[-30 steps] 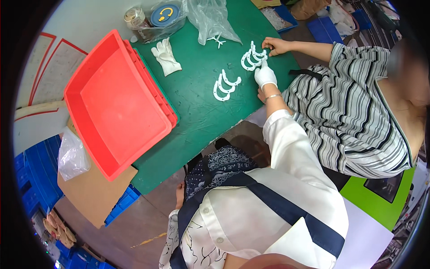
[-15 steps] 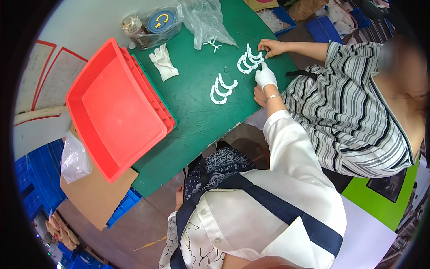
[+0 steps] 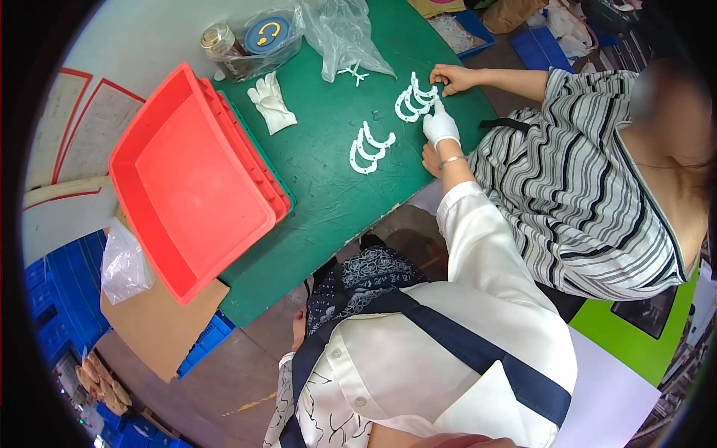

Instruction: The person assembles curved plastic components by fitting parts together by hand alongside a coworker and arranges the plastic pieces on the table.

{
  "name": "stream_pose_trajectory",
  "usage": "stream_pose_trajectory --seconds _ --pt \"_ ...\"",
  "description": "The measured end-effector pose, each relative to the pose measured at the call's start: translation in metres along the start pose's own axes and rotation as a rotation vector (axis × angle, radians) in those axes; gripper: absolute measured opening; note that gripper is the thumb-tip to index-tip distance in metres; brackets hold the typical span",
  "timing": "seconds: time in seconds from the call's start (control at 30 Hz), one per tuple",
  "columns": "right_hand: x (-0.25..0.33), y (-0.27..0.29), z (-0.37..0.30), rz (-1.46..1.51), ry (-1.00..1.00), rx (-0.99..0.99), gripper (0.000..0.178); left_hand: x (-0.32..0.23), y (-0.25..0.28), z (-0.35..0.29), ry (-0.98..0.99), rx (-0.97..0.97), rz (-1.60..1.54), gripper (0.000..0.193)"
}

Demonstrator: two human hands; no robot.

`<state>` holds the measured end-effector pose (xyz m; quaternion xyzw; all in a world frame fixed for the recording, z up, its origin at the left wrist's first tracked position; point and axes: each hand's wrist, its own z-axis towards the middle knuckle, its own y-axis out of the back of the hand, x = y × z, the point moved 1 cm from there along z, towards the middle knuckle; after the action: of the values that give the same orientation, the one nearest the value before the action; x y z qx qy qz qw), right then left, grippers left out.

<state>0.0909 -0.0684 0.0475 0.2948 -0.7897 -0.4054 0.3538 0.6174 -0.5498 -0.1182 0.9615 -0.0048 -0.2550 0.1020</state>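
- Barely anything has shifted over the last second: the gloved right hand (image 3: 439, 125) stays at the same spot on the green desk (image 3: 328, 194), its fingertips up against the far cluster of white curved parts (image 3: 415, 97).
- A co-worker's bare hand (image 3: 452, 75) also remains on the other side of that cluster, fingers resting on the pieces.
- Judging from this, the sorting of the curved pieces is held at one spot, with no part carried off or added.
- Whether the right hand pinches a piece or only presses on one cannot be told; the glove blends into the white plastic.
- The left hand is out of view.
- A second, smaller group of curved parts (image 3: 370, 146) lies free on the desk, just to the left of the right hand and apart from it.
- Further left sit a spare white glove (image 3: 272, 103), a stack of red trays (image 3: 190, 183), and crumpled clear bags (image 3: 340, 33), all well away from the hands.
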Motion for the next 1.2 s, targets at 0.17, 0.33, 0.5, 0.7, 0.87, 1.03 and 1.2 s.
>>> stream_pose_trajectory --seconds 0.17,0.33,0.5,0.7,0.87,1.03,1.2 --pt "-0.016 -0.012 0.015 -0.043 0.084 -0.133 0.057 -0.005 -0.005 0.005 0.018 0.012 0.145 0.036" --pt "-0.021 -0.038 0.028 0.708 0.036 -0.123 0.054 0.006 -0.003 0.002 0.016 -0.021 0.079 0.036" --pt "0.003 -0.025 0.003 0.81 -0.068 -0.048 0.055 0.007 -0.001 -0.012 -0.033 0.002 -0.105 0.035" --pt "0.005 -0.02 0.0 0.81 -0.052 -0.025 0.056 0.008 0.002 -0.011 -0.006 -0.026 -0.05 0.034" --pt "0.005 -0.025 -0.001 0.869 -0.087 -0.035 0.049 0.004 0.0 -0.013 0.054 -0.007 -0.014 0.034" --pt "0.002 -0.03 -0.01 0.802 0.059 -0.003 0.03 0.008 -0.002 -0.011 -0.02 -0.076 0.082 0.042" --pt "-0.007 -0.077 -0.113 0.108 0.498 -0.293 0.043 -0.04 -0.009 -0.019 -0.02 -0.037 0.187 0.043"
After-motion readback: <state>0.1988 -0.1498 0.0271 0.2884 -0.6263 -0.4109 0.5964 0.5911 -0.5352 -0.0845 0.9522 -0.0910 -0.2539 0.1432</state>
